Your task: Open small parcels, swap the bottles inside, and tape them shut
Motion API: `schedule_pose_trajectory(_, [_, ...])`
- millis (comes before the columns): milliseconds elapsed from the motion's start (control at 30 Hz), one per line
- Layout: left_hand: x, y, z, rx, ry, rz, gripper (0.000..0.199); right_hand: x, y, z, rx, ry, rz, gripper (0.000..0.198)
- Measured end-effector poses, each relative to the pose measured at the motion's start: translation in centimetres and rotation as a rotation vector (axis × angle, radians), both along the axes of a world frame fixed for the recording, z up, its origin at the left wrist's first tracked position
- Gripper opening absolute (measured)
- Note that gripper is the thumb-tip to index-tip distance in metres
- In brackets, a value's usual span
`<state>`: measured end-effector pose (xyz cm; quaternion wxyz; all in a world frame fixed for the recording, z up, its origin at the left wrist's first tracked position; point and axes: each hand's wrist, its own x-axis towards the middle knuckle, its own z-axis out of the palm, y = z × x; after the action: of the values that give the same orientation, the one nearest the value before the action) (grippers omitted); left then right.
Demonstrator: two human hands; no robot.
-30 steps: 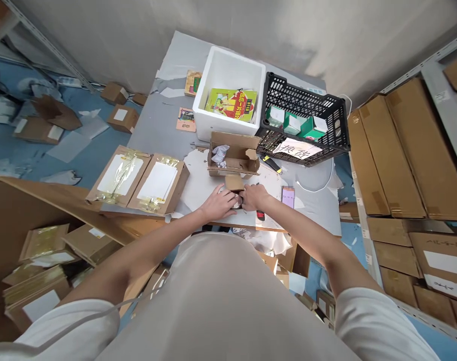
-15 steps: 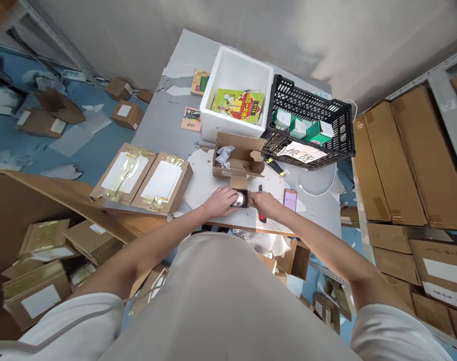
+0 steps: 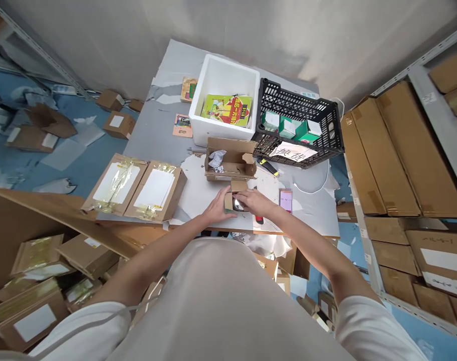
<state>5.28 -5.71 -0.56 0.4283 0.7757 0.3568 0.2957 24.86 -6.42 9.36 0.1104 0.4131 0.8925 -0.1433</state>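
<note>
small carton being handled at table edge

both hands are working on a small cardboard box [image 3: 232,198] sitting on the table [image 3: 157,135], just in front of the open cardboard tray [image 3: 230,159]. left hand [image 3: 218,207] is gripping the box's near-left side; right hand [image 3: 253,201] is closing over its right end, where something shiny and silver [image 3: 237,204] is showing. box flap is standing open, so closing is not yet done. phone [image 3: 286,200] is lying to the right of the box; black crate [image 3: 298,125] is sitting behind the tray.
</note>
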Motion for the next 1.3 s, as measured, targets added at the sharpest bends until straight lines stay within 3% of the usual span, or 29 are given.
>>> schedule_pose_trajectory(67, [0.7,0.1,-0.3,-0.071,0.026,0.053,0.112,-0.1,0.2,-0.1,0.021,-0.031,0.053,0.047])
schedule_pose_trajectory(167, [1.3,0.3,-0.4,-0.093,0.066,0.059,0.097,-0.8,0.5,0.1,0.081,-0.128,0.099,0.036])
schedule_pose_trajectory(300, [1.0,0.6,-0.3,-0.039,0.124,0.022,0.079,-0.8,1.2,1.7,0.023,-0.112,0.167,0.039])
schedule_pose_trajectory(400, [0.0,0.9,-0.1,-0.015,0.159,0.037,0.075,0.4,1.7,4.7,0.007,0.090,0.099,0.051])
schedule_pose_trajectory(567, [-1.5,1.7,-0.1,0.006,0.167,0.090,0.080,2.1,1.9,10.7,0.140,0.499,-0.097,0.057])
schedule_pose_trajectory(700, [-2.2,1.6,0.4,-0.054,0.192,0.133,0.110,2.1,2.2,13.7,0.262,0.660,-0.268,0.054])
schedule_pose_trajectory(800, [-2.4,0.6,2.2,0.025,0.152,0.248,0.135,1.9,2.8,15.0,0.310,0.692,-0.359,0.049])
schedule_pose_trajectory(867, [-2.3,-0.1,4.3,0.135,0.123,0.379,0.141,1.8,3.2,15.8,0.335,0.697,-0.409,0.045])
schedule_pose_trajectory(933, [-1.6,-0.4,6.7,0.247,0.057,0.433,0.139,1.8,3.7,16.7,0.349,0.717,-0.456,0.042])
schedule_pose_trajectory(1000, [-0.6,-0.2,9.0,0.263,-0.073,0.430,0.123,1.9,4.0,17.5,0.334,0.762,-0.502,0.040])
schedule_pose_trajectory(1133, [1.0,0.2,12.3,0.040,-0.460,0.445,0.080,2.0,4.3,18.9,0.276,0.909,-0.539,0.040])
schedule_pose_trajectory(1233, [1.0,-0.4,13.3,-0.149,-0.656,0.394,0.070,2.5,4.1,19.0,0.275,1.021,-0.479,0.054])
schedule_pose_trajectory(1300, [0.8,-1.1,13.5,-0.278,-0.728,0.304,0.066,3.0,4.1,18.5,0.152,1.121,-0.405,0.061])
